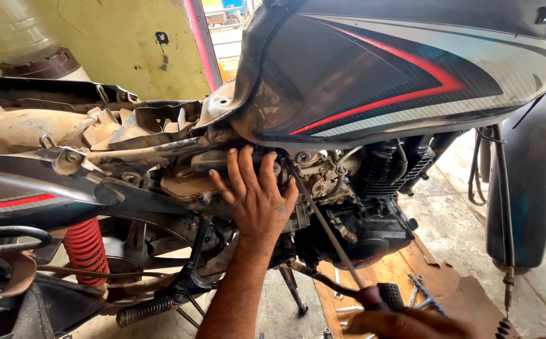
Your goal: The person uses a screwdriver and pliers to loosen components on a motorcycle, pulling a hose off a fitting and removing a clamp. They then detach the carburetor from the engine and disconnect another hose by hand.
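Note:
A motorcycle with a grey, red-striped fuel tank (pixel 398 69) stands in front of me with its side panel off. My left hand (pixel 255 196) lies flat, fingers spread, against the dusty box (pixel 185 185) just behind the carburetor (pixel 323 176). My right hand (pixel 405 323), at the bottom edge, grips the dark red handle of a long screwdriver (pixel 329 232). Its thin shaft slants up and to the left, and its tip ends near the carburetor beside my left thumb. The tip itself is too small to make out.
The black engine (pixel 373 220) sits below the tank. A red rear shock spring (pixel 84 248) and a footpeg (pixel 144 311) are at the lower left. Several hand tools (pixel 424 298) lie on brown cardboard (pixel 455 282) under the engine. The front mudguard (pixel 524 188) and hanging cables (pixel 505 220) are on the right.

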